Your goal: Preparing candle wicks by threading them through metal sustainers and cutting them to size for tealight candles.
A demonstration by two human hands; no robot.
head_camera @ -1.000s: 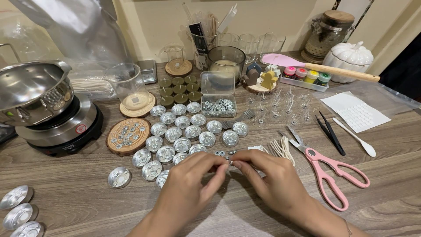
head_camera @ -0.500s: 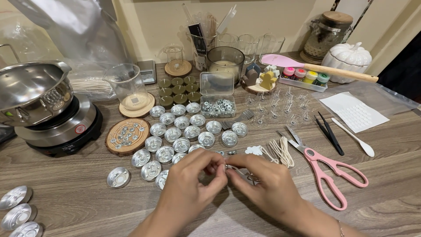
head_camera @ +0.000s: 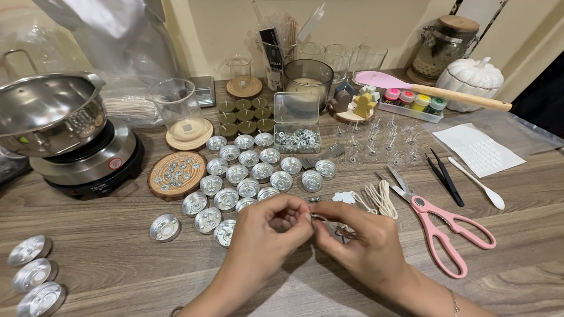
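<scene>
Pinching together over the wooden bench point(head_camera: 106, 258), the left hand point(head_camera: 261, 238) and the right hand point(head_camera: 367, 246) meet fingertip to fingertip just in front of the person. Between them sits a small metal wick tab point(head_camera: 318, 218) with a short length of wick; it is too small to make out fully. The left fingers point(head_camera: 294, 218) are curled and closed on the tab from its left side. The right fingers point(head_camera: 332, 226) are closed on it from the right, and what looks like the loose end of the wick trails under the right palm. The piece seems to lie roughly left to right, across the body, so each hand grips one end, and neither hand is clearly nearer than the other.

Just beyond the knuckles stands a cluster of silver tealight cups point(head_camera: 249, 173), most with a tab already in the middle. More empty cups point(head_camera: 32, 273) lie well apart at the near left edge. A bundle of cut wicks point(head_camera: 379, 196) lies just beside the right hand, on its far side, with pink-handled scissors point(head_camera: 440, 226) further right. A clear box of tabs point(head_camera: 297, 138) sits behind the cups, a wood slice holding tabs point(head_camera: 176, 173) to their left, and a steel pot on a hot plate point(head_camera: 70, 138) at the far left.
</scene>
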